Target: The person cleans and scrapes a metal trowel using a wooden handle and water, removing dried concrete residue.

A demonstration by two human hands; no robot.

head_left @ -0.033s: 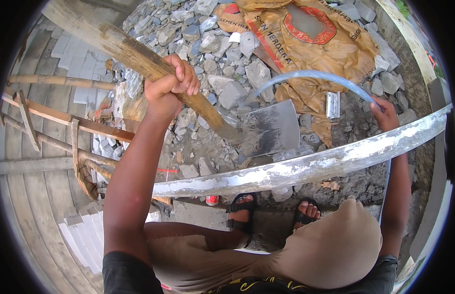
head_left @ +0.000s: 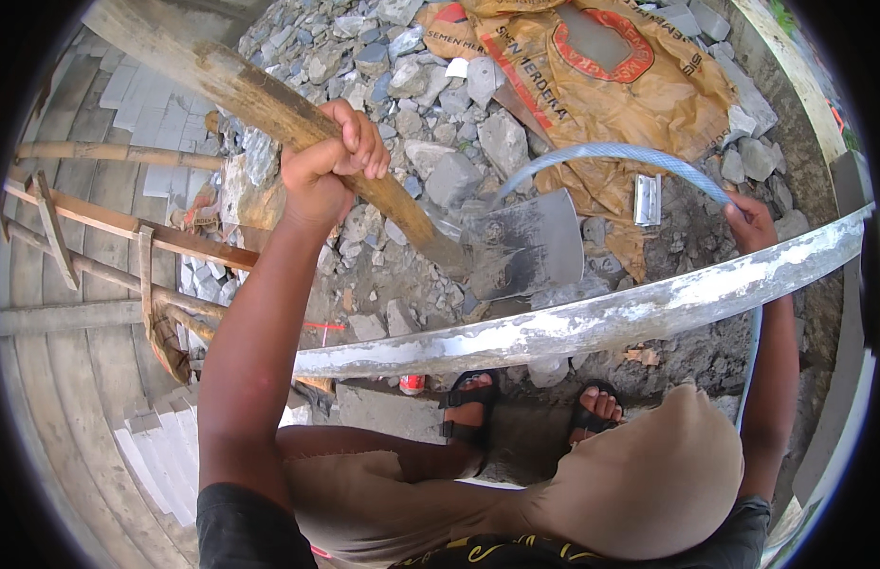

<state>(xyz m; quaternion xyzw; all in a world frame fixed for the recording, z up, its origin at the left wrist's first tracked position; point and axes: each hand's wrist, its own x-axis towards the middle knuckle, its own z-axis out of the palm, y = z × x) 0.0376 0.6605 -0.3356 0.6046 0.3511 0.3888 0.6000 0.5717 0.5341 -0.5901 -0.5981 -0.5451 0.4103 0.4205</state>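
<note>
My left hand (head_left: 328,169) is closed round the thick wooden handle of a hoe (head_left: 241,95), which slants down from the upper left. The hoe's broad, grey-smeared metal blade (head_left: 535,248) rests low over the rubble, wet-looking near its neck. With my right hand (head_left: 751,226) I pinch a light-blue braided hose (head_left: 639,156). The hose arches leftward, and its end hangs beside the blade's upper edge. A clear glint by the hoe's neck looks like water. My right forearm passes under a long whitish bar.
The whitish, scuffed bar (head_left: 554,332) crosses between me and the blade. Broken stones (head_left: 412,85) lie behind, with brown paper cement sacks (head_left: 639,114) on them. A wooden ladder-like frame (head_left: 127,228) stands left over planks. A red can (head_left: 412,384) lies near my sandalled feet (head_left: 470,408).
Very little differs: my right hand and the hose have shifted slightly right and down. My left hand keeps its grip on the hoe.
</note>
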